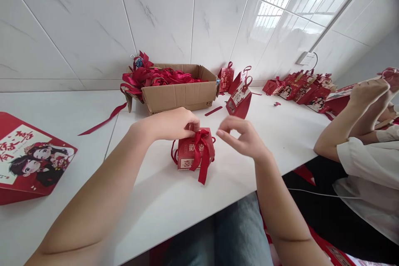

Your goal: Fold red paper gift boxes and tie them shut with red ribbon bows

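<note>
While I watched from nearby, the small red paper gift box point(188, 152) with pale printed characters sat upright on the white tabletop point(149, 208), near its front edge and between the person's two hands. A glossy red satin ribbon bow point(204, 160) was tied at its top, the tails hanging down its front, and dark red cord loops point(174, 157) stuck out at its sides. The left hand point(182, 124) was bent over the top, its fingertips against the box just beside the knot; whether they pinched the ribbon, I couldn't tell. The right hand point(239, 134) hung just beside the box, thumb and curled fingers parted, grasping nothing.

Behind them stood a brown cardboard carton point(181, 95) heaped with crimson ribbons point(174, 76), and a loose ribbon strip point(104, 120) trailed to its left. A large red box printed with a cartoon couple point(40, 156) lay at the far left. Off to the right, near a row of red patterned boxes point(307, 91), was a co-worker's white sleeve point(370, 160).
</note>
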Action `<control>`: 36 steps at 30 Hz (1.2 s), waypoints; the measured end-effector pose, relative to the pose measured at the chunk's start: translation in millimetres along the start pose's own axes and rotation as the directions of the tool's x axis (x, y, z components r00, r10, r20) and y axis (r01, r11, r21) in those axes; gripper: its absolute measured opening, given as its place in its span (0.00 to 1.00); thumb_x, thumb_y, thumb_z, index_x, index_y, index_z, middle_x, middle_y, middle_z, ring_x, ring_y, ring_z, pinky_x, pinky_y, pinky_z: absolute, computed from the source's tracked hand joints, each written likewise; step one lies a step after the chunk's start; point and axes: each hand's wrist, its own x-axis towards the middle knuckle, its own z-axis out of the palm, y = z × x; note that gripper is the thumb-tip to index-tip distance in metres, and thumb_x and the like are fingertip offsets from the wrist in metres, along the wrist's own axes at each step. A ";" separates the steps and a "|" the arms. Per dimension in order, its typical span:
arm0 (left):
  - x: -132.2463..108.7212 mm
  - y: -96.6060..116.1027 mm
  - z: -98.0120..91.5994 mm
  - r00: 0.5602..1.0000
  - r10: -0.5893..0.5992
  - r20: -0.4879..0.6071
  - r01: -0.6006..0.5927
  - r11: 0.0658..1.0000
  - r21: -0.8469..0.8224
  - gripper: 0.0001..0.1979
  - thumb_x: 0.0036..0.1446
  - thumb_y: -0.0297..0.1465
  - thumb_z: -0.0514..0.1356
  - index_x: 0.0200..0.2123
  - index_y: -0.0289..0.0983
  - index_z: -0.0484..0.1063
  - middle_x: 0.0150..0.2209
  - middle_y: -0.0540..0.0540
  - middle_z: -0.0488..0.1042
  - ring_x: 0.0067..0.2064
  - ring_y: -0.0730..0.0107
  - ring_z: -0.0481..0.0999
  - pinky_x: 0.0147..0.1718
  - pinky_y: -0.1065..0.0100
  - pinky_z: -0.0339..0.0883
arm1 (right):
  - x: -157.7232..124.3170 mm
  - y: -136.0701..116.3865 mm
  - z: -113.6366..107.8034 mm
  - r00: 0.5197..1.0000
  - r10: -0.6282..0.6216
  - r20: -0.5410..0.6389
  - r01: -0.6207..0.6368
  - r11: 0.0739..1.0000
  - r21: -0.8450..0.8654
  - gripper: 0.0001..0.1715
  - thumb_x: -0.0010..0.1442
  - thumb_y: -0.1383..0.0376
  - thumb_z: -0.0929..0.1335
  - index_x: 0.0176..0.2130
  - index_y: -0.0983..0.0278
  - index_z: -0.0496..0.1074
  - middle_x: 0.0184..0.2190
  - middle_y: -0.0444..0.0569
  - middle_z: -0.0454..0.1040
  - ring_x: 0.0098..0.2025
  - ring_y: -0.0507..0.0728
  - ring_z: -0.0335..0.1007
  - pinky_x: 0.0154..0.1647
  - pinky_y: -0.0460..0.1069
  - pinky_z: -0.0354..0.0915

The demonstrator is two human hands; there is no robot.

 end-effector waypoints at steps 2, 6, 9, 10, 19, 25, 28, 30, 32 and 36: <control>0.2 -0.8 0.6 1.000 -0.001 0.004 0.002 1.000 -0.018 0.09 0.53 0.35 0.54 0.33 0.43 0.73 0.37 0.51 0.78 0.33 0.68 0.75 0.26 0.70 0.62 | 12.3 15.0 4.4 0.996 -0.081 0.027 0.079 0.995 0.060 0.09 0.60 0.64 0.68 0.42 0.62 0.71 0.40 0.50 0.75 0.35 0.52 0.71 0.37 0.49 0.68; -0.3 -2.8 2.8 1.000 -0.007 0.000 0.007 0.999 -0.034 0.08 0.53 0.35 0.54 0.32 0.43 0.73 0.35 0.52 0.78 0.31 0.70 0.74 0.25 0.70 0.62 | 18.6 35.5 26.2 0.983 -0.167 0.079 0.163 0.985 0.054 0.14 0.58 0.69 0.67 0.45 0.61 0.68 0.39 0.48 0.75 0.34 0.51 0.70 0.33 0.48 0.66; -0.2 -2.8 4.3 1.000 -0.011 -0.003 0.011 0.999 -0.033 0.07 0.53 0.34 0.54 0.32 0.43 0.73 0.35 0.53 0.78 0.31 0.70 0.74 0.25 0.70 0.61 | 12.7 40.2 41.3 0.979 -0.205 0.003 0.205 0.978 0.046 0.11 0.59 0.70 0.66 0.44 0.61 0.70 0.34 0.46 0.74 0.30 0.50 0.66 0.31 0.48 0.66; 0.0 -2.4 4.7 1.000 -0.012 -0.004 0.012 0.999 -0.033 0.07 0.53 0.34 0.54 0.31 0.43 0.73 0.34 0.53 0.78 0.31 0.70 0.74 0.25 0.70 0.61 | 10.8 40.6 44.1 0.975 -0.220 -0.017 0.221 0.974 0.044 0.11 0.60 0.70 0.65 0.44 0.61 0.70 0.33 0.46 0.74 0.30 0.50 0.65 0.31 0.48 0.66; 0.4 3.8 3.4 0.999 -0.028 -0.026 0.027 1.000 -0.015 0.06 0.51 0.33 0.55 0.28 0.41 0.71 0.32 0.52 0.77 0.30 0.71 0.73 0.24 0.71 0.60 | 7.1 41.2 39.5 0.931 -0.363 -0.034 0.364 0.930 0.048 0.22 0.62 0.76 0.59 0.47 0.59 0.75 0.33 0.48 0.64 0.34 0.52 0.65 0.33 0.50 0.68; -1.2 1.4 1.5 0.997 -0.038 -0.069 0.039 0.999 0.001 0.03 0.47 0.32 0.56 0.26 0.40 0.69 0.31 0.52 0.76 0.28 0.71 0.71 0.23 0.70 0.58 | 4.9 38.8 36.7 0.935 -0.349 0.059 0.347 0.937 0.044 0.25 0.61 0.77 0.58 0.49 0.59 0.74 0.33 0.48 0.62 0.34 0.53 0.63 0.33 0.51 0.66; -1.1 -0.1 1.1 0.997 0.000 -0.077 -0.002 1.000 -0.027 0.04 0.48 0.31 0.56 0.28 0.41 0.70 0.32 0.52 0.76 0.31 0.70 0.72 0.27 0.70 0.60 | 4.2 37.5 37.9 0.950 -0.312 0.019 0.310 0.949 0.050 0.25 0.61 0.76 0.59 0.53 0.60 0.70 0.32 0.47 0.64 0.33 0.53 0.63 0.33 0.51 0.65; -0.8 -0.8 0.9 0.997 0.020 -0.077 -0.024 0.999 -0.047 0.05 0.49 0.31 0.55 0.30 0.41 0.71 0.34 0.52 0.77 0.34 0.69 0.73 0.29 0.69 0.62 | 3.8 37.6 38.7 0.955 -0.298 0.000 0.298 0.954 0.044 0.24 0.61 0.76 0.59 0.52 0.60 0.70 0.32 0.47 0.65 0.32 0.53 0.63 0.33 0.51 0.65; -0.4 -1.3 0.5 0.997 0.024 -0.071 -0.029 0.997 -0.067 0.08 0.50 0.30 0.55 0.33 0.42 0.73 0.36 0.52 0.77 0.35 0.69 0.74 0.30 0.70 0.63 | 3.5 38.3 39.0 0.951 -0.310 0.006 0.309 0.950 0.035 0.24 0.61 0.76 0.58 0.50 0.59 0.71 0.32 0.47 0.64 0.33 0.53 0.63 0.33 0.51 0.65; 0.4 -2.8 0.4 0.998 0.004 -0.067 -0.007 0.998 -0.057 0.13 0.49 0.30 0.55 0.38 0.44 0.75 0.37 0.51 0.77 0.35 0.69 0.73 0.29 0.71 0.62 | 2.7 39.7 38.7 0.944 -0.328 0.023 0.327 0.945 0.019 0.23 0.62 0.75 0.58 0.48 0.59 0.73 0.31 0.47 0.62 0.32 0.53 0.62 0.32 0.50 0.65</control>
